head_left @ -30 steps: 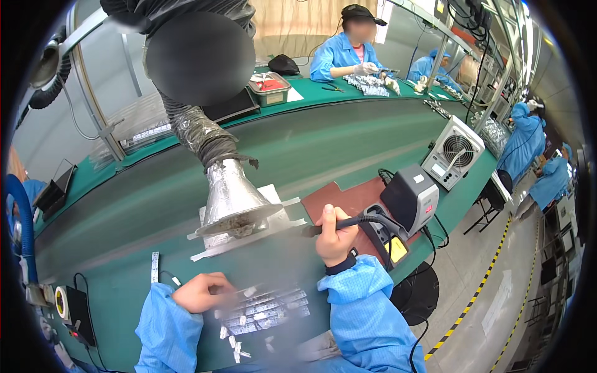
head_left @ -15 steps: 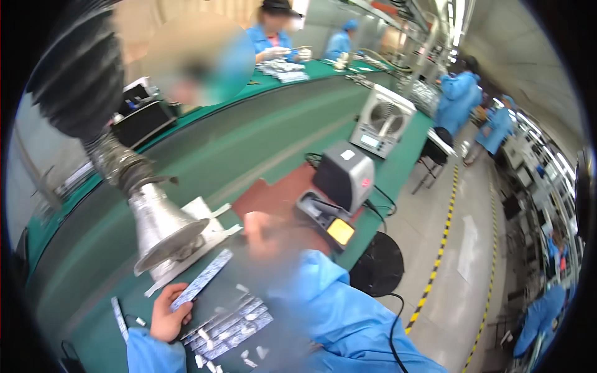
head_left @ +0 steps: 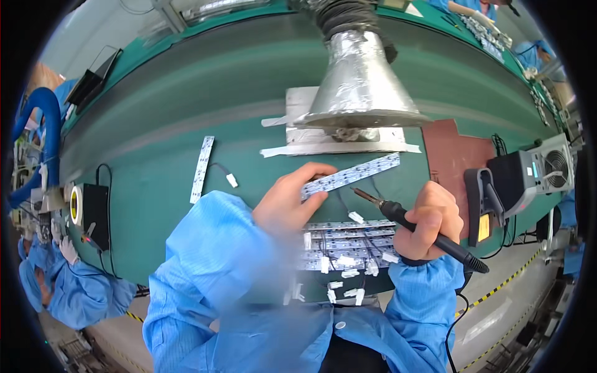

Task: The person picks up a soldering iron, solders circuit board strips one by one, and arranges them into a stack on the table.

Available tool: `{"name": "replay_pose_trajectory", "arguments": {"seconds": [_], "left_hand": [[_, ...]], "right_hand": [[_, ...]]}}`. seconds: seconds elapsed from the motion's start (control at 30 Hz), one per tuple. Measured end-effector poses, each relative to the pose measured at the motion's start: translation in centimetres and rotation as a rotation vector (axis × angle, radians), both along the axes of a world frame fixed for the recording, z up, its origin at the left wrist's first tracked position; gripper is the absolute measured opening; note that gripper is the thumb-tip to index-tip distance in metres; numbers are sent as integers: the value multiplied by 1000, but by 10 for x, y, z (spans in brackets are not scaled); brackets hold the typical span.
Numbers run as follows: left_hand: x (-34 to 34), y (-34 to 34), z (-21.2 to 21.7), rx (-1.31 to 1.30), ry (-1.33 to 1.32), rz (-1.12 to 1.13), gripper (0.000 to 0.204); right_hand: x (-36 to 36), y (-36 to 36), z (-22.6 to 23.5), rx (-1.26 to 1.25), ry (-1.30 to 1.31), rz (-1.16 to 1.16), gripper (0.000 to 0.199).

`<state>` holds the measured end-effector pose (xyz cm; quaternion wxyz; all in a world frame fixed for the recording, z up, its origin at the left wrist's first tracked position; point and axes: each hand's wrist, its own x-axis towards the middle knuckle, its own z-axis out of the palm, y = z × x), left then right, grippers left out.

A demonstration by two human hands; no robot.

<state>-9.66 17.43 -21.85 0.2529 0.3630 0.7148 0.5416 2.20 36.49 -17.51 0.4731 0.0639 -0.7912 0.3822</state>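
Observation:
My left hand (head_left: 292, 196) pinches the left end of a white circuit-board strip (head_left: 360, 174), which tilts up to the right just above the green work surface. A soldering iron (head_left: 404, 214) is gripped in my right hand (head_left: 433, 221), its tip pointing up-left and lying close below the strip, apart from it. In front of me a stack of similar strips (head_left: 348, 235) lies flat, with several white connectors (head_left: 349, 273) on short leads over and below it. One more strip (head_left: 202, 169) with a wired connector (head_left: 232, 180) rests by itself at the left.
A foil-covered extraction hood (head_left: 367, 84) hangs over the far middle. The soldering iron stand (head_left: 479, 205), soldering station (head_left: 519, 177) and fan unit (head_left: 556, 168) occupy the right, beside a reddish mat (head_left: 451, 152). A black box (head_left: 94, 214) with a cable stands left. Co-workers in blue sit around.
My view has swung back down and left to the bench. My right hand, earlier near the iron stand, now holds the soldering iron close to the strip. My left hand still holds the strip.

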Motion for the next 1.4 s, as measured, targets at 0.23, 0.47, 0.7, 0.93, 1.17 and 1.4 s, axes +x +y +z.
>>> {"name": "replay_pose_trajectory", "arguments": {"seconds": [0.23,0.47,0.7,0.93,1.17,1.4], "left_hand": [[-2,-7,-3,23,38,2,36],[-1,-7,-3,30,36,6,37],[-1,-6,-3,37,19,3,37],[-1,-6,-5,37,18,6,37],[-2,-6,-2,15,-12,7,36],[-2,-7,1,-12,61,2,36]], "right_hand": [[-12,-16,-11,52,7,96,35],[-17,-18,-13,46,9,101,36],[-19,-9,-19,79,55,232,24],[-24,-17,-19,55,79,158,37],[-26,-18,-20,76,86,162,36],[-14,-6,-17,-12,37,108,37]]}}
